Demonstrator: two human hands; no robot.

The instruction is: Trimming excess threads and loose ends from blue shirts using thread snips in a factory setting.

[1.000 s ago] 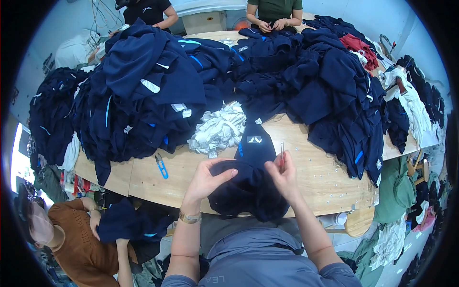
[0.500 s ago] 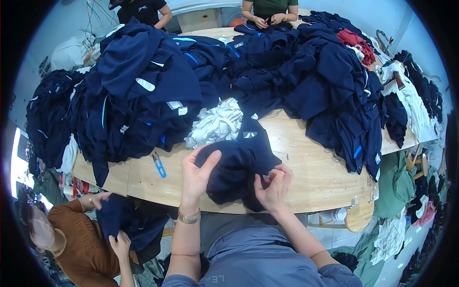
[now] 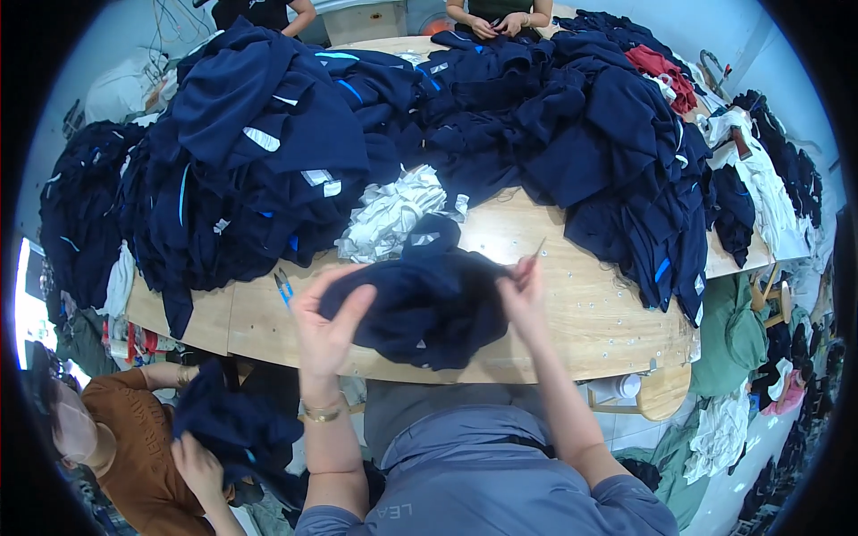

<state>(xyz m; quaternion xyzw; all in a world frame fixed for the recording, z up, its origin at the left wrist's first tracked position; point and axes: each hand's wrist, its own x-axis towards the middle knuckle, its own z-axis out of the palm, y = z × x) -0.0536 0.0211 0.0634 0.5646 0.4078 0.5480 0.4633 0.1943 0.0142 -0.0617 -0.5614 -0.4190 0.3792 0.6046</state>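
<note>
Left hand (image 3: pixel 329 326) grips a navy garment (image 3: pixel 429 308). Right hand (image 3: pixel 525 290), closed around a slim tool (image 3: pixel 540 249), touches the garment's edge

Green fabric (image 3: pixel 727 344) hangs near a rounded wooden stool (image 3: pixel 664 399).

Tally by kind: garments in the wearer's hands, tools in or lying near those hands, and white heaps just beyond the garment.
Navy garment, in the left hand: 1
Tools: 2 (thin pointed tool in the right hand; blue-handled snips, partly hidden)
White heap: 1
Total: 4
</note>
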